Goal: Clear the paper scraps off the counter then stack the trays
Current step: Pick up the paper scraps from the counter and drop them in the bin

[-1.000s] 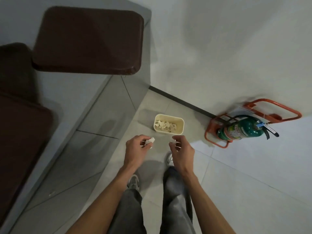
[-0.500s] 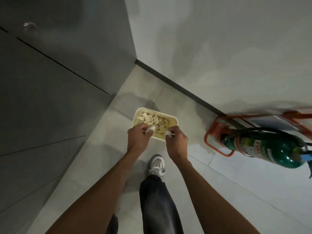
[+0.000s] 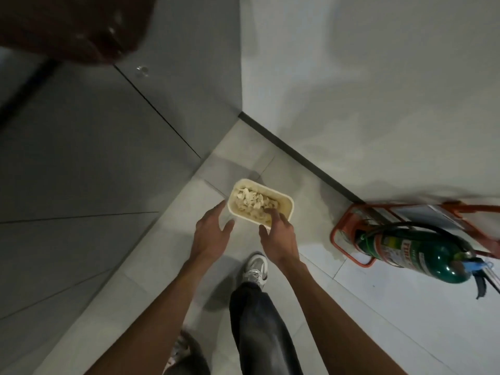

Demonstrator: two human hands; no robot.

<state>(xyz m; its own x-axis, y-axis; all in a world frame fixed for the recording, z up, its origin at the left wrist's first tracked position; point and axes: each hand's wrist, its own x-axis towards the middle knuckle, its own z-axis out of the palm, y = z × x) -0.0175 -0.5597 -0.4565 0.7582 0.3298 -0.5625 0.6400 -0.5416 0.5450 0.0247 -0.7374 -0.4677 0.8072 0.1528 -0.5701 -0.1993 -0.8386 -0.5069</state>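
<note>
A cream bin stands on the tiled floor in the corner, holding several white paper scraps. My left hand hovers just left of the bin's near corner, fingers spread and empty. My right hand is over the bin's near rim, fingers relaxed and pointing down into it, with nothing seen in them. A dark brown tray juts over the counter edge at the top left.
Grey cabinet fronts run along the left. A green fire extinguisher lies in an orange stand at the right by the white wall. My feet and dark trousers are below the hands.
Both hands pinched paper scraps over the bin half a second ago; now the fingers are spread and the scraps are gone from them. The view has dropped closer to the bin.
</note>
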